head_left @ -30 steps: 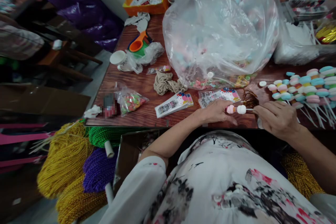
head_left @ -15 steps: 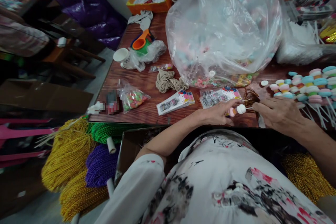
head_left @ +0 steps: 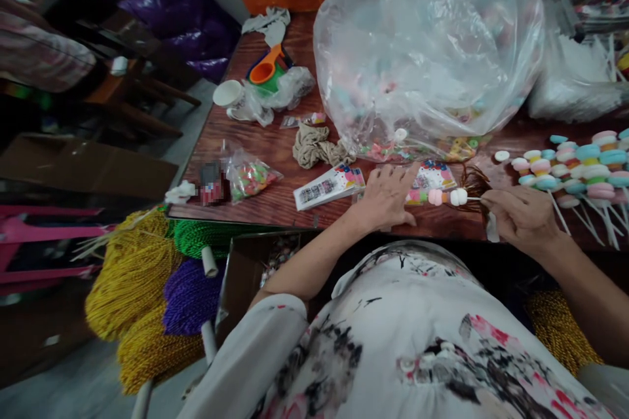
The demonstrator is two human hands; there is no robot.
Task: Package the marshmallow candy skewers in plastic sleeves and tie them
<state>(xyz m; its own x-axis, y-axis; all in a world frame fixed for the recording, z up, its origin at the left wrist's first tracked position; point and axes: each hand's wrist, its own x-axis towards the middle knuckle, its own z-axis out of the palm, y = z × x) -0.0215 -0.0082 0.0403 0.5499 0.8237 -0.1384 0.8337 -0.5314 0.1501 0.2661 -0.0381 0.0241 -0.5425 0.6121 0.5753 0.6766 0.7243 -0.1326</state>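
"So, in the head view, where is the stick of puffy pieces point(head_left: 436, 197)?"

"Between the hands, near the table's front edge. The right hand point(head_left: 523, 216) pinches its thin white shaft, fingertips closed. The left hand point(head_left: 388, 196) has its fingers spread, palm down, beside the far end; whether they touch it, I can't tell."

"How would it handle?"

"Very light, I'd guess. The pieces look soft and might dent or slide if squeezed, while the shaft seems stiff but thin. Best hold is the bare shaft, just past the last white piece, where those right fingers are."

"Anything crowding them?"

"Brown ties point(head_left: 474, 180) beside the right fingertips, printed cards point(head_left: 435, 175) just beyond the left ones, and more filled sticks point(head_left: 590, 163) past the right hand."

"And the surface?"

"A reddish wooden table point(head_left: 280, 160), rather shiny, so light things may skid. A big clear bag point(head_left: 422, 52) sits beyond both hands, and a crumpled cloth point(head_left: 312, 147) beyond and left of the left fingers."

"The room?"

"Dim. Well left of those fingers are yellow cord bundles point(head_left: 128, 281) below the tabletop and purple sacks point(head_left: 181, 13) by the wall."
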